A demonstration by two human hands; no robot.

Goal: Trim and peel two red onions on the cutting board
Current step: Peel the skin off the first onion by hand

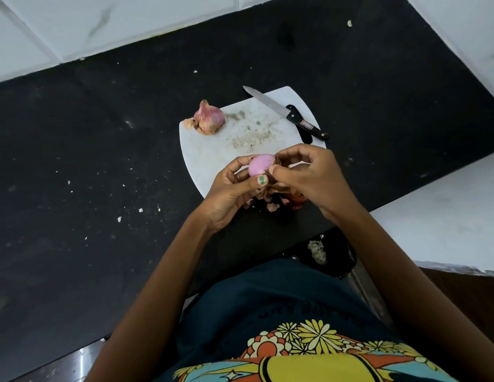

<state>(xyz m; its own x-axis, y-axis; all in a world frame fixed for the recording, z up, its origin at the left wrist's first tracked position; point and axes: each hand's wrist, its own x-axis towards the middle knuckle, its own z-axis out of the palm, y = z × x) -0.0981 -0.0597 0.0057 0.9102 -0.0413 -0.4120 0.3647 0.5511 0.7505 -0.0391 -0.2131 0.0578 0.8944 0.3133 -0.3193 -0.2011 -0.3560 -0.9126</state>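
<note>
Head view: peeled onion (pixel 261 164) gripped between left hand (pixel 231 191), right hand (pixel 309 175).

**Both hands meet at centre frame**

The left forearm enters from about 7 o'clock and rises toward the centre, bare to the elbow. The left hand (pixel 231 186) is turned palm-up and slightly inward, fingers curled in a cupping grip, thumb pressed across the front with a green-painted nail showing and a ring on one finger. The right forearm enters from about 5 o'clock, angled up and leftward. The right hand (pixel 306 172) is palm-down, wrist bent, its thumb and forefinger pinched together at 9 o'clock of the hand, touching the left thumb; the other fingers arch loosely above.
</note>
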